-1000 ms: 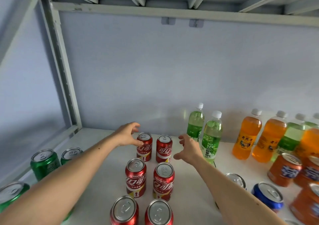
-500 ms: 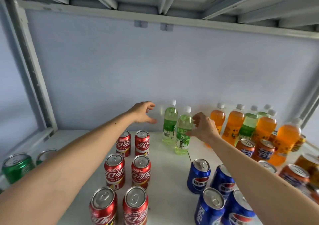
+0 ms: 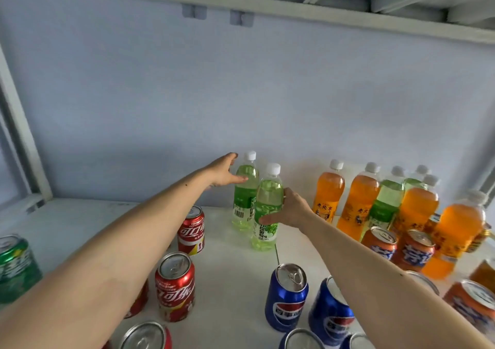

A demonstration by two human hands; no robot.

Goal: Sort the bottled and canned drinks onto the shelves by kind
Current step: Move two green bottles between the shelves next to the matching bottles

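Both hands have left the red cans: right hand now wraps the front green bottle; left hand, fingers open, touches the rear green bottle at eleven o'clock. Bottle grouping begins.

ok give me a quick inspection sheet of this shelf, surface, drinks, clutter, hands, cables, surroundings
Surface: white shelf, a seam running front to back near the middle.
Job's things: two green bottles at the back; red cans left of them; green can far left; blue cans in front; orange bottles and orange cans right, with green bottles mixed among them.
Clutter: nothing seen.
Hands: left hand open, touching the rear green bottle; right hand gripping the nearer one.
Cables: nothing seen.
Surroundings: pale back wall, shelf frame, another shelf overhead.
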